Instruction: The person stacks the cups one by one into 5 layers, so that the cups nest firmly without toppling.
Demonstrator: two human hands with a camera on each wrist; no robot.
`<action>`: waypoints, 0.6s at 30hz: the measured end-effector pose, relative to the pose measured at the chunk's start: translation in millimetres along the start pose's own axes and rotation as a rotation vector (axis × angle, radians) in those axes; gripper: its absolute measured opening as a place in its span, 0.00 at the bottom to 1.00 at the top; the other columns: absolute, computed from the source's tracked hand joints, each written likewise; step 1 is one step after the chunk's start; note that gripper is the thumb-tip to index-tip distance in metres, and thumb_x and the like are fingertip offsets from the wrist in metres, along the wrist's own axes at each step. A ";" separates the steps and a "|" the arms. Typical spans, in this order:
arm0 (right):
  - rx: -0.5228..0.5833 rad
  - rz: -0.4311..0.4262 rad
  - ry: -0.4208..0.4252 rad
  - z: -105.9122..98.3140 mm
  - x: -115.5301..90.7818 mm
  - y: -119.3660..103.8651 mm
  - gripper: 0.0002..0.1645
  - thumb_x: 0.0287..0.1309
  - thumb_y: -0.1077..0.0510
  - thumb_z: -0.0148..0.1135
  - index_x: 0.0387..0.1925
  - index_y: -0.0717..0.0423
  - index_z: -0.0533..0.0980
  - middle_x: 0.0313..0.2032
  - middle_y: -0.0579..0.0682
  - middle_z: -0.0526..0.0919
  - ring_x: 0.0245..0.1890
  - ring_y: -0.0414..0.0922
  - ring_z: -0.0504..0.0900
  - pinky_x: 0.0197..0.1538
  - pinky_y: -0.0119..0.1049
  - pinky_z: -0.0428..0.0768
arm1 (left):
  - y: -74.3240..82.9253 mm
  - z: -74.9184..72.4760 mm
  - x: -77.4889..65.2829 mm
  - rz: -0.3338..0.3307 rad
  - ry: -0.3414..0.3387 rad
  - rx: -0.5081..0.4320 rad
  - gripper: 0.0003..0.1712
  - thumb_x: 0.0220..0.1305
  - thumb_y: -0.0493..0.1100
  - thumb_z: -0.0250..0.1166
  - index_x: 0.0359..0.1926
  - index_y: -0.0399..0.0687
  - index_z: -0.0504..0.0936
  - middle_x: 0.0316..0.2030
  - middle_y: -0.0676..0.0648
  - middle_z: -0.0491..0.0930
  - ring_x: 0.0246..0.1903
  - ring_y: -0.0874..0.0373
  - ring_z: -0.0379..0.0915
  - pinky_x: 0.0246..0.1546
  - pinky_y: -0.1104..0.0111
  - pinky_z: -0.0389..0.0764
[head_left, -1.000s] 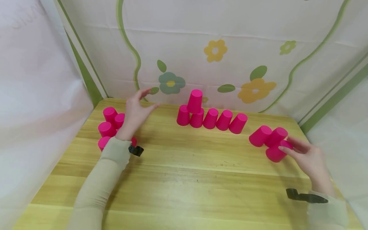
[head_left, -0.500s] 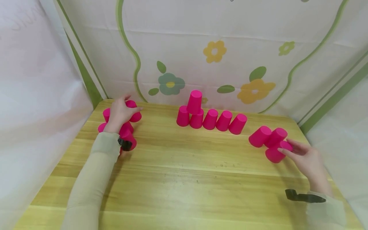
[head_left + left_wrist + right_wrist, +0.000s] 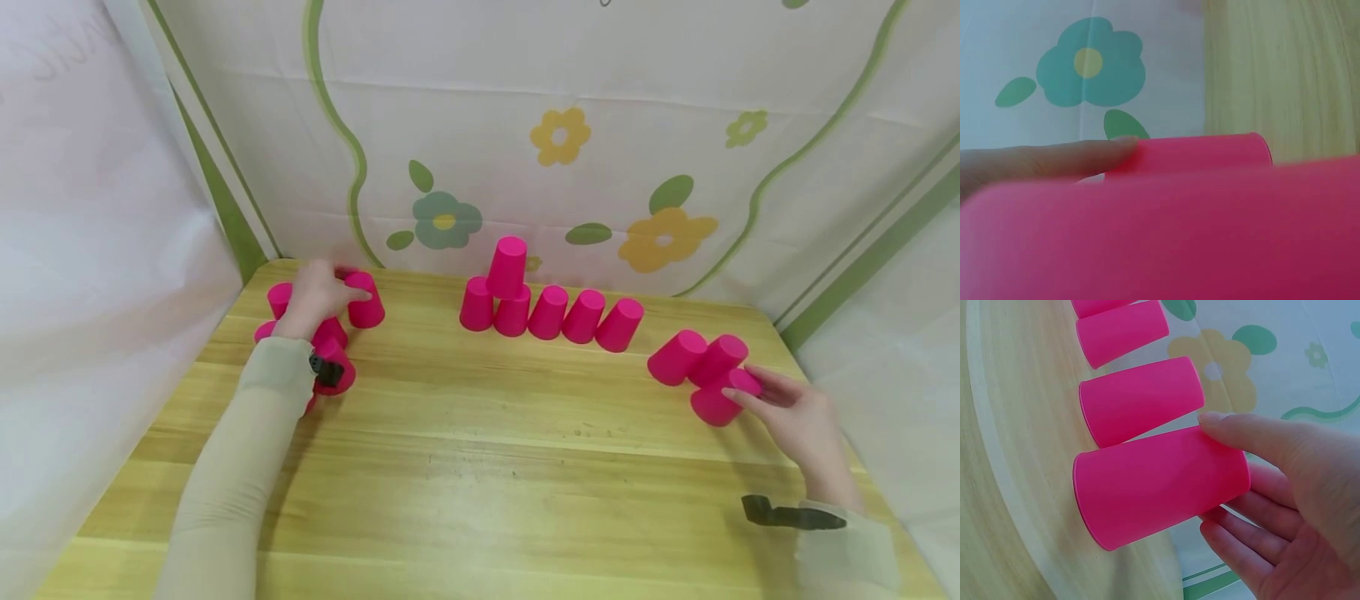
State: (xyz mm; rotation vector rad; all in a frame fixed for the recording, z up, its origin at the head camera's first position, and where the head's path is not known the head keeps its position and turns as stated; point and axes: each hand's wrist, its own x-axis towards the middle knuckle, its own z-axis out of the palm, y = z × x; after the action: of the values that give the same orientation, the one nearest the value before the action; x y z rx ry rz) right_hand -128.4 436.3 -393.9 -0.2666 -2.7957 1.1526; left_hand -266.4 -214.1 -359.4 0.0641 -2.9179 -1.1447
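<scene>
At the back left, my left hand (image 3: 318,292) pinches an upside-down pink cup (image 3: 366,302), its thumb across the near side. The left wrist view shows a finger (image 3: 1094,156) lying along that cup (image 3: 1197,152), with another pink cup (image 3: 1166,244) large and blurred in front. More pink cups (image 3: 333,367) cluster under the left wrist, partly hidden by it. At the right, my right hand (image 3: 798,425) grips the nearest of three upside-down cups (image 3: 716,407). In the right wrist view its thumb and fingers hold that cup (image 3: 1154,487) near its closed end.
Along the back of the wooden table (image 3: 480,467) stands a row of upside-down pink cups (image 3: 549,313). One cup (image 3: 507,268) sits on top of the two leftmost. A white flowered curtain (image 3: 465,108) hangs right behind the table's back edge.
My left hand has gone from the open space left of the row back to the left cluster, taken a cup and shifted it slightly right. The right hand stays on its cup.
</scene>
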 end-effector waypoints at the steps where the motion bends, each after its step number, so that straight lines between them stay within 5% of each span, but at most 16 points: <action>1: 0.002 0.001 -0.001 0.2 -0.1 0.1 0.45 0.60 0.41 0.73 0.69 0.64 0.71 0.40 0.23 0.79 0.36 0.16 0.76 0.37 0.17 0.75 | 0.7 0.8 -0.2 -0.005 -0.017 -0.004 0.30 0.65 0.43 0.71 0.64 0.35 0.75 0.60 0.33 0.72 0.56 0.35 0.66 0.56 0.43 0.74; 7: 0.000 0.002 0.000 1.0 0.5 1.6 0.45 0.60 0.41 0.73 0.69 0.65 0.71 0.40 0.23 0.78 0.36 0.16 0.76 0.36 0.17 0.76 | 9.5 5.6 -0.3 0.023 -0.063 0.000 0.29 0.64 0.44 0.72 0.63 0.37 0.77 0.57 0.35 0.75 0.54 0.38 0.70 0.55 0.46 0.75; 18: -0.006 0.003 0.001 2.0 2.3 5.0 0.45 0.60 0.41 0.72 0.69 0.64 0.71 0.41 0.24 0.77 0.36 0.16 0.75 0.36 0.17 0.77 | 57.2 15.3 -9.8 0.235 -0.015 -0.050 0.30 0.63 0.45 0.74 0.63 0.39 0.78 0.52 0.40 0.81 0.51 0.43 0.76 0.52 0.54 0.79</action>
State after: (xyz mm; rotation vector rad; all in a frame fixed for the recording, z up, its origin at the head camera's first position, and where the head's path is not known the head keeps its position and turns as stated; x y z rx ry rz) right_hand -130.4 438.8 -398.8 -0.2721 -2.7988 1.1450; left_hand -259.0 -161.4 -331.8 -0.2800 -2.8116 -1.1811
